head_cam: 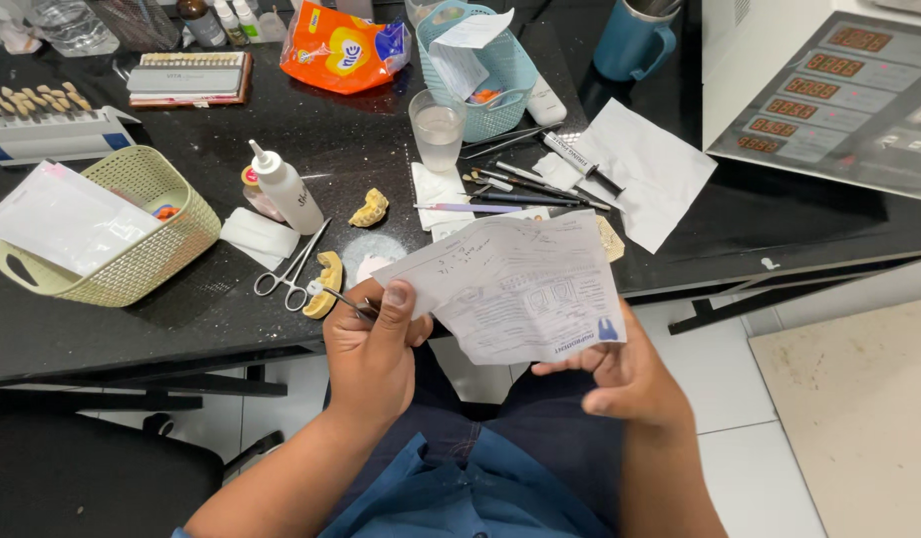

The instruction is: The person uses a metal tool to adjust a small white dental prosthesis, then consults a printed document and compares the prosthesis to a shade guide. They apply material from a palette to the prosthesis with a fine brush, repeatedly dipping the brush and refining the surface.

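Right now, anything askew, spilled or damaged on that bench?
Nothing spilled or broken. The paper form held by the left hand and right hand is creased. Instruments lie loosely fanned beside the glass. One yellow dental cast sits near the counter edge.

The printed form (515, 289) covers the fingers of the right hand (630, 374) and part of a yellow dental cast (610, 239). The grey machine (829, 90) and blue mug (632, 40) run off the frame's edge; the form's handwriting is too small to read.
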